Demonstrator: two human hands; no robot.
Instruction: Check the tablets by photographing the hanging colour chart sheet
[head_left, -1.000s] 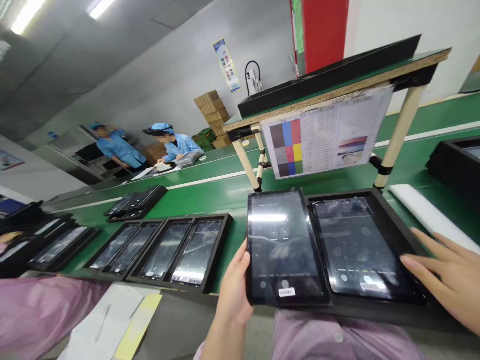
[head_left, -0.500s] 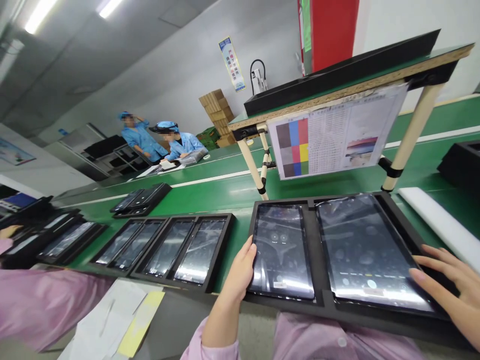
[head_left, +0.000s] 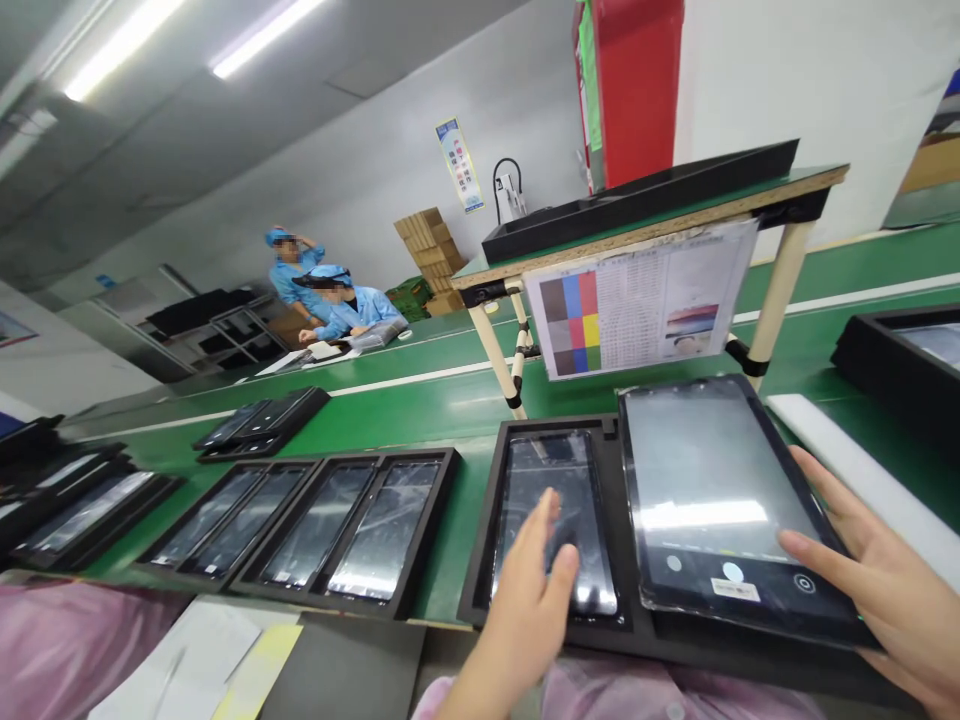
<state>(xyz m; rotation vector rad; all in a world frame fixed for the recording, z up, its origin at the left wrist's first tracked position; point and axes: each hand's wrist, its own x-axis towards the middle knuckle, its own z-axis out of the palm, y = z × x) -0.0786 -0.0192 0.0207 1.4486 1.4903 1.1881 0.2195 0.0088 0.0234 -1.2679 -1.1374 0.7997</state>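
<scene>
A black two-slot tray (head_left: 480, 560) lies in front of me on the green belt. A dark tablet (head_left: 559, 470) rests in its left slot. My left hand (head_left: 529, 595) hovers over that tablet's lower half, fingers stretched out and holding nothing. A second tablet (head_left: 705, 490), with camera buttons showing on its screen, is tilted up out of the right slot. My right hand (head_left: 885, 585) grips its right edge, thumb on the screen's lower corner and fingers behind.
A colour chart sheet (head_left: 637, 300) hangs from a small raised shelf (head_left: 652, 215) behind the tray. More black trays of tablets (head_left: 360, 510) line the belt to the left. A white foam strip (head_left: 862, 460) and another tray (head_left: 900, 350) lie at right. Two co-workers in blue (head_left: 330, 300) are far back.
My left hand set the left tablet down into its slot, let go, and now hovers open over it. My right hand took hold of the right tablet and tilted it up.
</scene>
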